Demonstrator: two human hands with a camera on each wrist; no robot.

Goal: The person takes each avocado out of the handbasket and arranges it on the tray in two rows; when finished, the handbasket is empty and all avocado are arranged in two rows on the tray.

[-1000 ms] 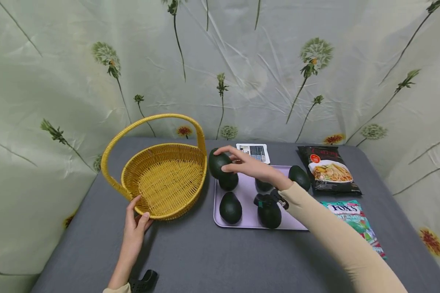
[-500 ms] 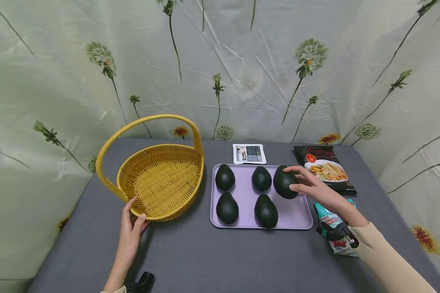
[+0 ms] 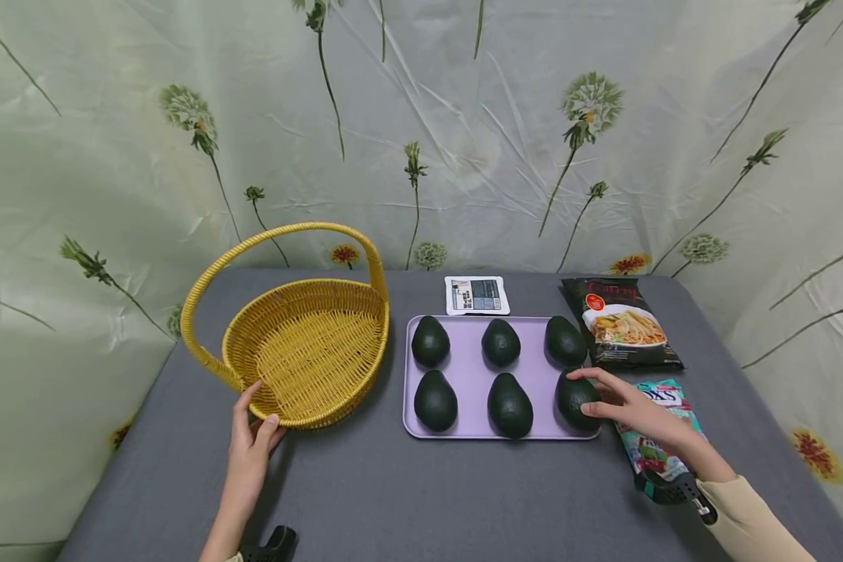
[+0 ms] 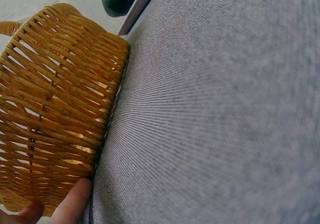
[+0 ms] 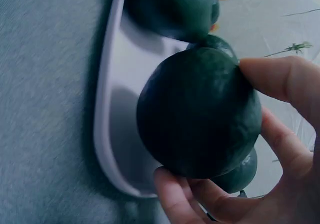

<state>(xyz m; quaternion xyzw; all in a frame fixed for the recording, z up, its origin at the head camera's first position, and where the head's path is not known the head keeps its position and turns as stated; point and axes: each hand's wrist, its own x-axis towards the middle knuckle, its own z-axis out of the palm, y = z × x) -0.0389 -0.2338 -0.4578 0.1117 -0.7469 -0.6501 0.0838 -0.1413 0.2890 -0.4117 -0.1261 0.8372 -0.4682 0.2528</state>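
My right hand (image 3: 635, 410) grips a dark green avocado (image 5: 197, 114) at the front right corner of the lilac tray (image 3: 464, 432), fingers and thumb spread around its sides. Several more avocados sit on the tray in two rows, among them a front middle avocado (image 3: 510, 406) and a back right avocado (image 3: 564, 342). My left hand (image 3: 249, 445) holds the near left rim of a yellow wicker basket (image 3: 305, 351), thumb outside. The bare woven floor of the basket shows. In the left wrist view, fingertips (image 4: 75, 199) rest against the basket's outer weave.
Behind the tray lies a white labelled packet (image 3: 476, 296). To its right are a black noodle packet (image 3: 624, 324) and a teal candy bag (image 3: 663, 425), partly under my right forearm. A floral curtain (image 3: 464, 140) closes off the back of the grey table (image 3: 421, 499).
My right hand has carried the avocado from the tray's left side, across its back right, to the front right corner. My left hand stays on the basket rim.
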